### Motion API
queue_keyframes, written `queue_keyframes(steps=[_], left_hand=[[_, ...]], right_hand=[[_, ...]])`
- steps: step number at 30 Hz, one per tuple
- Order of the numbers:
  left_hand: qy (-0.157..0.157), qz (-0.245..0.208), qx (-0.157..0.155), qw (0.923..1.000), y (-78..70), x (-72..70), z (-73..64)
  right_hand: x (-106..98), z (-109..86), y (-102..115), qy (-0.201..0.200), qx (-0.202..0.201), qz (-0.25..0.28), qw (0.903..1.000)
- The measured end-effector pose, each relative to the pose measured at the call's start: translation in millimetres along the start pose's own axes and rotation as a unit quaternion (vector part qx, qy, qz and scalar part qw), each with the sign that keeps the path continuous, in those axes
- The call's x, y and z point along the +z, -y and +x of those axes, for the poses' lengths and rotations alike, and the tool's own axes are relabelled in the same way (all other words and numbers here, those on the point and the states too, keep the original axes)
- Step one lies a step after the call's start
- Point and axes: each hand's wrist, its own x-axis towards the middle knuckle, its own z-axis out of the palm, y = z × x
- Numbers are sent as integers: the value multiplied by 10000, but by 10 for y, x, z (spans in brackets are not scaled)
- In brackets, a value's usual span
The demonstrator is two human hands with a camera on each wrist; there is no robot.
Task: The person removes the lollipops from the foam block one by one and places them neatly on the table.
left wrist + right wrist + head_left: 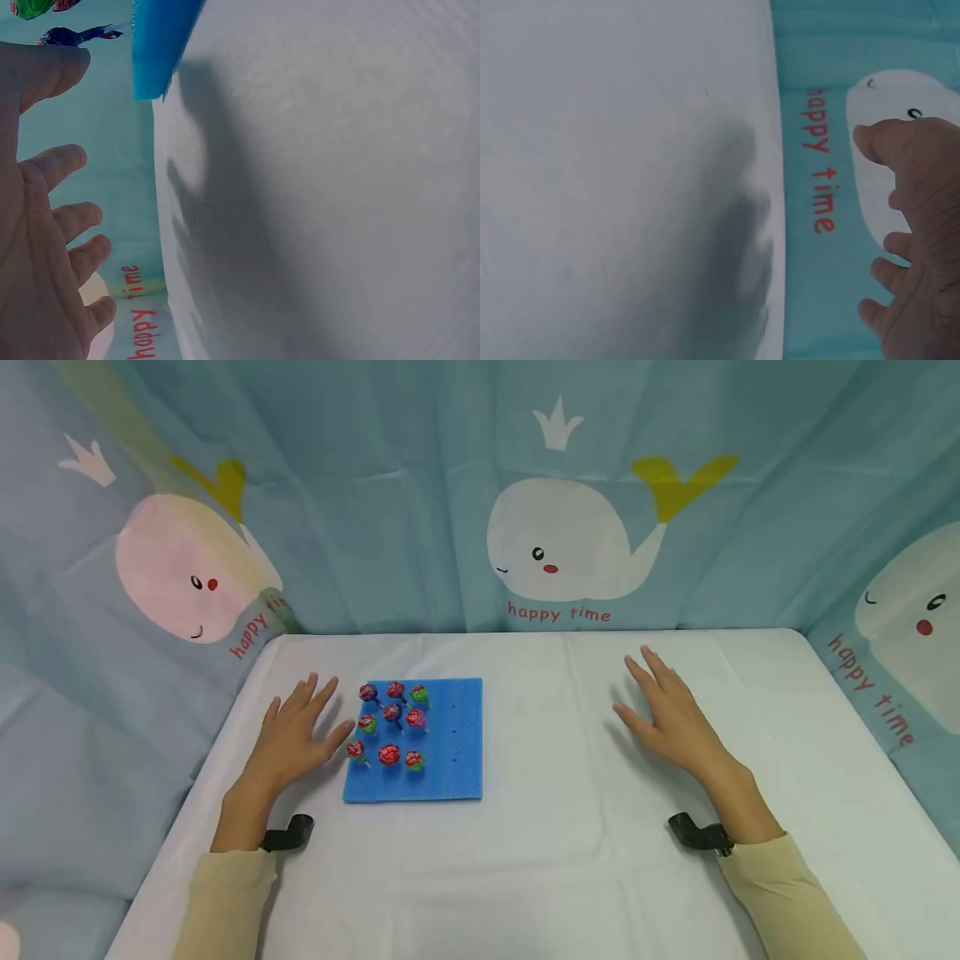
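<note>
A blue foam board (454,777) lies left of centre on the table, with several wrapped lollipops (389,754) standing in rows over its left and middle parts. Small holes run down the board's right part. My left hand (288,739) is spread just left of the board, its thumb close to the lollipops at that edge and nothing in its grasp. In the left wrist view a dark-wrapped lollipop (61,36) shows right above the thumb. Far to the right, my right hand (675,718) hovers over the white cloth with fingers spread, holding nothing.
A white cloth (540,860) covers the table. Behind and beside it hangs a blue-green curtain (390,527) printed with whales. Each wrist wears a black camera mount, the left one (291,833) and the right one (697,833).
</note>
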Motion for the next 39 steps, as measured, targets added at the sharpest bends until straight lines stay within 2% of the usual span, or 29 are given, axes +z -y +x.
queue_keyframes(steps=[6, 11, 18, 24, 30, 35, 39], left_hand=[[140, 62, -77, 9999, -48, 71, -85], [127, 112, 81, 9998, -105, 63, -64], [226, 114, 183, 9995, -139, 51, 14], [428, 72, 284, 9987, -142, 29, -13], [421, 47, 394, 9983, -133, 31, -27], [519, -86, 353, 9980, -170, 60, 14], [697, -161, 166, 9973, -179, 57, -8]], right_hand=[[141, 2, 77, 69, -343, -130, 9993], [242, 103, 264, 167, -518, -71, 9985], [301, 315, 679, 297, -696, 164, 9970], [382, 460, 1074, 517, -770, 426, 9948], [551, 547, 1366, 655, -979, 736, 9903], [636, 621, 1597, 775, -1301, 877, 9846], [715, 646, 1794, 1007, -1632, 983, 9765]])
